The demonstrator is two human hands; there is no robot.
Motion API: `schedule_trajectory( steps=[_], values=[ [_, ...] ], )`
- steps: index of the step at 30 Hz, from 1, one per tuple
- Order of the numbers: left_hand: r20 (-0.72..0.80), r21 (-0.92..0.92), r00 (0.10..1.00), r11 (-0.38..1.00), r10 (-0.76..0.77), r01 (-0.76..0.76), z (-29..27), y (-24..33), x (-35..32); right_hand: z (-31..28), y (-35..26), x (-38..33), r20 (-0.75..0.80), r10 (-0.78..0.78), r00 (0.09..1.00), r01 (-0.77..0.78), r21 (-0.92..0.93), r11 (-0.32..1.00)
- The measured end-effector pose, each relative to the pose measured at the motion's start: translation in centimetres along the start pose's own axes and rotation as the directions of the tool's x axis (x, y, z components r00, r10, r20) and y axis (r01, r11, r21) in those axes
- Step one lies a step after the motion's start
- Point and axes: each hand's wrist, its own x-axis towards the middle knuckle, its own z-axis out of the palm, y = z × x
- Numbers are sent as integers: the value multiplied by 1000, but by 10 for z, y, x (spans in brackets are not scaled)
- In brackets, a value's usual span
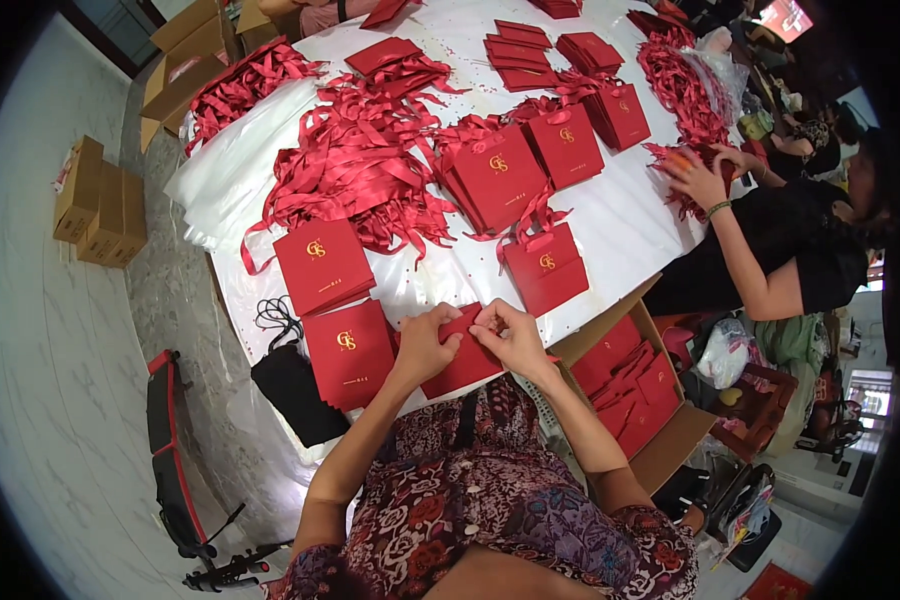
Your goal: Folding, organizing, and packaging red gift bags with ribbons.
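Note:
A small red paper bag [457, 373] lies at the table's near edge, right in front of me. My left hand [428, 340] is closed on its upper left side, thumb over the red paper. At its top right, the fingertips of my right hand [510, 338] are pinched together at the edge; anything finer between them, such as a ribbon end, is too small to make out. Two stacks of flat red bags with gold emblems, the nearer one [348, 352] and the farther one [322, 265], lie beside my left hand. Beyond my right hand sits a ribboned red bag [548, 270].
Loose red ribbons [355, 165] heap mid-table, near standing red bags [500, 175]. A black drawstring pouch [298, 395] lies at the left edge. An open cardboard box [660, 440] of red bags stands at my right. A co-worker's hand [700, 180] works at the right side.

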Motion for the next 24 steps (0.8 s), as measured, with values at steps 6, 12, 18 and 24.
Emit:
schedule_trajectory(
  steps=[6, 12, 18, 24],
  values=[
    [5, -35, 1000, 999, 27, -27, 6, -1, 2, 7, 9, -1, -89, -121, 989, 119, -31, 992],
    [-38, 110, 998, 993, 46, -42, 4, 16, 1, 5, 17, 4, -93, -41, 995, 50, 94, 994],
    [-57, 224, 992, 970, 113, -98, 10, 13, 1, 4, 9, 4, -74, -97, 993, 92, -63, 994],
    [-126, 252, 975, 957, 182, -146, 14, 16, 0, 8, -3, 3, -106, -231, 967, 193, -282, 940]
  ],
)
